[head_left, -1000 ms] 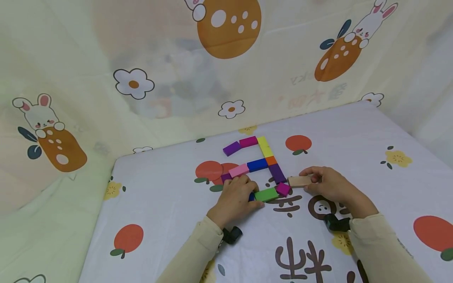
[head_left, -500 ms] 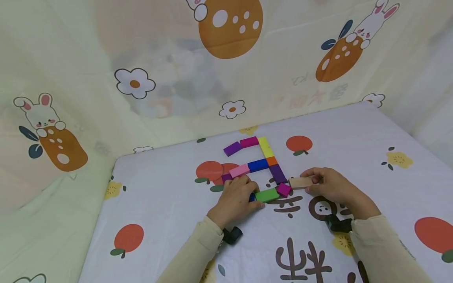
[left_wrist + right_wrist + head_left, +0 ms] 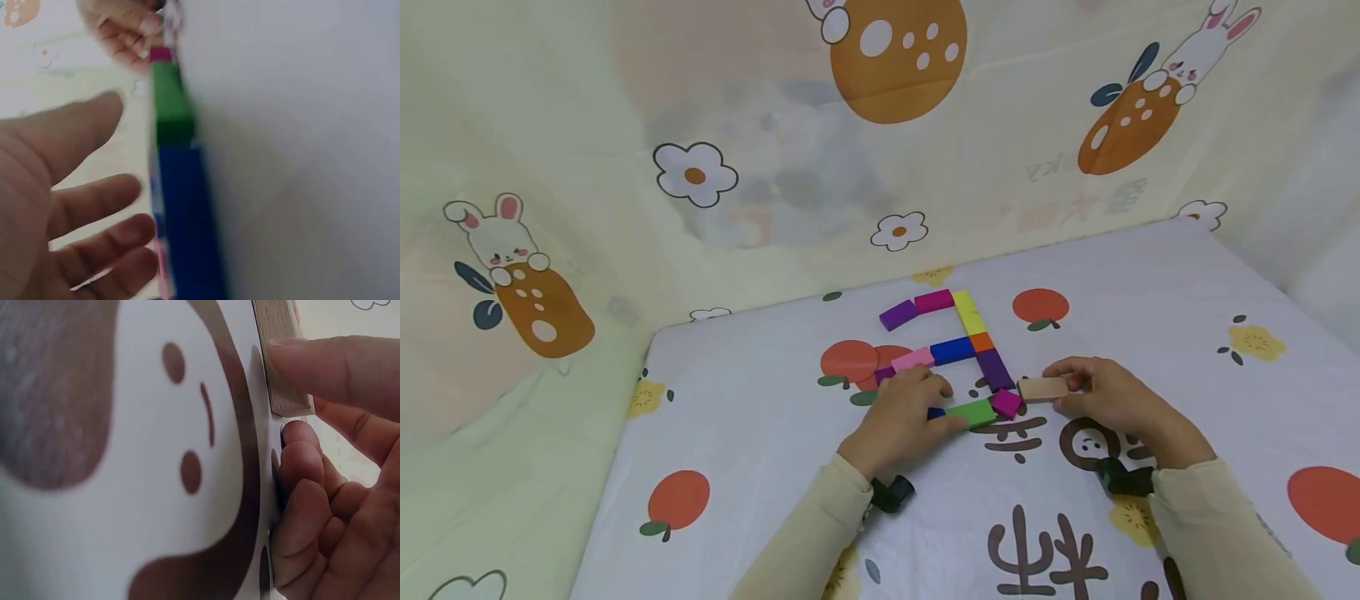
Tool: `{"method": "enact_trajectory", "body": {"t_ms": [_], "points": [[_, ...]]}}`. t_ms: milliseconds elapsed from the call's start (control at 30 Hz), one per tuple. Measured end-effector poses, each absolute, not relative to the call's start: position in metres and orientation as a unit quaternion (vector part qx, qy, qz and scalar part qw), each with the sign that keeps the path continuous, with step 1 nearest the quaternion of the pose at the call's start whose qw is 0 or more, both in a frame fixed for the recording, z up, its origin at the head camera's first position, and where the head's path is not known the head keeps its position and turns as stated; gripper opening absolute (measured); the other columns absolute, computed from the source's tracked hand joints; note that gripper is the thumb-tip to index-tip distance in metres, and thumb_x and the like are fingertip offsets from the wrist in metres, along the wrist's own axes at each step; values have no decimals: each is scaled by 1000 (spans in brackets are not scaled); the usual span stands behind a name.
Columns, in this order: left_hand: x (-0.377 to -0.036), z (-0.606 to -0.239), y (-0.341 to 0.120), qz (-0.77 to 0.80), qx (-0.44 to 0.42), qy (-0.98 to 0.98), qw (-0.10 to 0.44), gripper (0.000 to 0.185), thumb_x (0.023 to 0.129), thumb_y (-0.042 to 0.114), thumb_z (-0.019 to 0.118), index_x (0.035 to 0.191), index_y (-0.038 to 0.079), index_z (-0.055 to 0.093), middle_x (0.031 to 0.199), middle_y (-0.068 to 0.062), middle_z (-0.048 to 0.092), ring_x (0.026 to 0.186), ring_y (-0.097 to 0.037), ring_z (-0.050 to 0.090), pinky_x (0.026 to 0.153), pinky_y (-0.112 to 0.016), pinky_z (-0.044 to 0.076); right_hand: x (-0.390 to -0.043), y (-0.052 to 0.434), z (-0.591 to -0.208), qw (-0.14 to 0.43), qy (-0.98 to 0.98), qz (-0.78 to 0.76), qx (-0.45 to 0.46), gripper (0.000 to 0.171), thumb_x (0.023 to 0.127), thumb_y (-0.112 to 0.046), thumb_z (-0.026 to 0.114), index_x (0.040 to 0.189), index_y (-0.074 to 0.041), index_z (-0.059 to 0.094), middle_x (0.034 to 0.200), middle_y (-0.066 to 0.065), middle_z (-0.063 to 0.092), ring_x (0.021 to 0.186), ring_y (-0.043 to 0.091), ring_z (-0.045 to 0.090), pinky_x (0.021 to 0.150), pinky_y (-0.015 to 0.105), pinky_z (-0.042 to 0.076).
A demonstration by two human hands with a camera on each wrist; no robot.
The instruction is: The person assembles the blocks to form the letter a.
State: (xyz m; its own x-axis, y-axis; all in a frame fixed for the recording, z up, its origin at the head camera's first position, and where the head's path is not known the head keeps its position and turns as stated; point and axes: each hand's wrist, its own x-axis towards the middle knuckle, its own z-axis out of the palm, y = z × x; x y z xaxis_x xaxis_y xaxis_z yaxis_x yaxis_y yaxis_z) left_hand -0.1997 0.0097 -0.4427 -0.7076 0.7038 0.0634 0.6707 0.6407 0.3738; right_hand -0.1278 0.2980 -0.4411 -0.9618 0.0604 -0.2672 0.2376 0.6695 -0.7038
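Observation:
My right hand (image 3: 1123, 404) pinches a plain wooden block (image 3: 1041, 389) between thumb and fingers. The block lies flat, its left end close to a small magenta block (image 3: 1006, 403). In the right wrist view the thumb presses its side (image 3: 281, 365). My left hand (image 3: 904, 421) hovers around a blue block (image 3: 187, 212) and a green block (image 3: 172, 109) that stand end to end. Its fingers are spread and relaxed, with a gap to the blocks in the left wrist view. From the head, that hand hides most of the blue block.
Beyond the hands, a dark purple block (image 3: 995, 369), an orange one (image 3: 981, 342) and a yellow one (image 3: 968, 313) form a line. Leftward branches hold a blue block (image 3: 952, 350), a pink block (image 3: 913, 359), a magenta block (image 3: 934, 301) and a purple block (image 3: 898, 315). A printed cloth (image 3: 737, 417) covers the table.
The left hand's fingers have loosened and come away from the blue block, the thumb now reaching over the green block's edge. The right hand keeps its pinch on the wooden block. The head view shifts slightly.

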Motion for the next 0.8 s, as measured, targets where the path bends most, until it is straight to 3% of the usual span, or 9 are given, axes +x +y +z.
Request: {"method": "enact_trajectory", "body": {"t_ms": [133, 267, 500, 800], "points": [[-222, -433, -2, 257, 322, 911, 28, 36, 91, 40, 67, 117, 16, 65, 115, -1, 57, 107, -16, 49, 85, -33, 49, -130, 299, -441, 114, 905, -402, 82, 49, 86, -22, 73, 130, -9, 55, 102, 12, 47, 93, 27, 46, 67, 33, 42], [-244, -433, -10, 261, 266, 927, 31, 36, 90, 36, 69, 118, 14, 64, 112, -4, 55, 102, -17, 47, 78, -31, 48, -131, 300, -441, 117, 904, -402, 85, 52, 84, -25, 74, 130, -9, 55, 101, 11, 47, 93, 27, 46, 67, 33, 41], [-261, -439, -9, 205, 258, 940, 89, 39, 88, 43, 69, 119, 19, 65, 101, 0, 53, 94, -15, 49, 74, -30, 46, -131, 300, -442, 118, 901, -409, 88, 54, 83, -26, 75, 130, -8, 54, 99, 11, 46, 92, 27, 47, 67, 33, 43], [-267, -441, -7, 194, 266, 939, 100, 29, 89, 39, 69, 111, 20, 66, 91, 2, 53, 84, -13, 50, 69, -26, 42, -129, 301, -444, 112, 899, -414, 84, 55, 82, -28, 76, 128, -7, 55, 97, 11, 45, 91, 27, 46, 65, 33, 41]]}}
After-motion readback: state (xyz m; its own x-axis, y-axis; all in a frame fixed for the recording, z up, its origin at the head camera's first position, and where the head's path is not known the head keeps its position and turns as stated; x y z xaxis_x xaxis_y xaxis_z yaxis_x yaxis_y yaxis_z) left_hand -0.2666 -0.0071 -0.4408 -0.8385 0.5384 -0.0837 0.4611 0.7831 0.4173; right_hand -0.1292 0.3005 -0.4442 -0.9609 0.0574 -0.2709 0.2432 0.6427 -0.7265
